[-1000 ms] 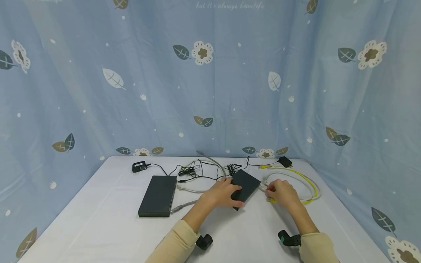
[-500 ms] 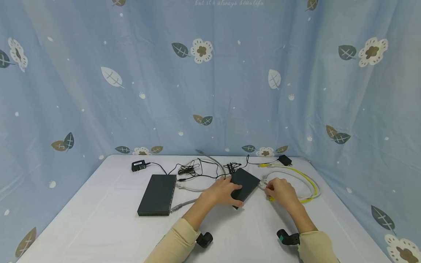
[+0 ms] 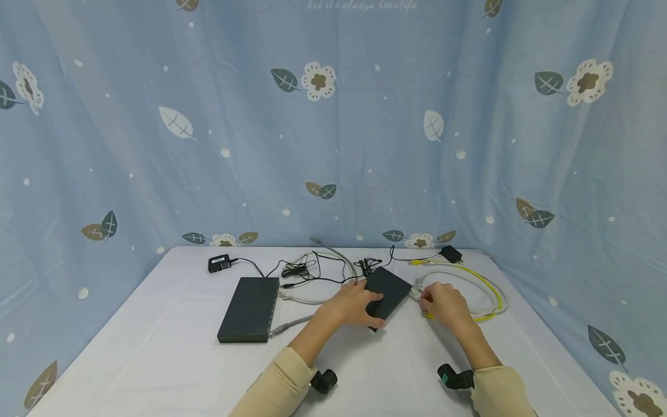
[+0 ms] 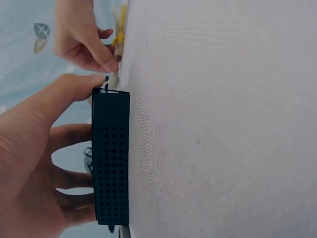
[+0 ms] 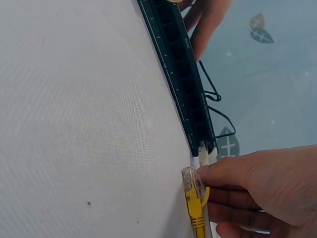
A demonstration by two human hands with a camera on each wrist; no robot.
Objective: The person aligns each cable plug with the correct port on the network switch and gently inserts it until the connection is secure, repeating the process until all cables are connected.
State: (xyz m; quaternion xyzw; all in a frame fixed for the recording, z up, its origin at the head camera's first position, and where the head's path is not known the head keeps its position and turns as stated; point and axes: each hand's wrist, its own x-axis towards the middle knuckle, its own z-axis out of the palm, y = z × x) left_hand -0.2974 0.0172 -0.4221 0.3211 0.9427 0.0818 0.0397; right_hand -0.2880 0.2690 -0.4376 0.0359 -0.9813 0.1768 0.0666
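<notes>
A small black network switch stands angled on the white table in the head view. My left hand grips it, thumb toward the port side and the other fingers over its top and far side. At the end port in the right wrist view is a white network cable plug, pinched by the thumb and fingers of my right hand. How deep the plug sits cannot be told. Right beside that thumb lies a yellow network cable plug with a clear tip. The row of ports faces the right hand.
A larger black switch box lies to the left, with grey cable ends near its ports. Black power adapters and bundled black cords lie along the back. Yellow and white cables loop at the right.
</notes>
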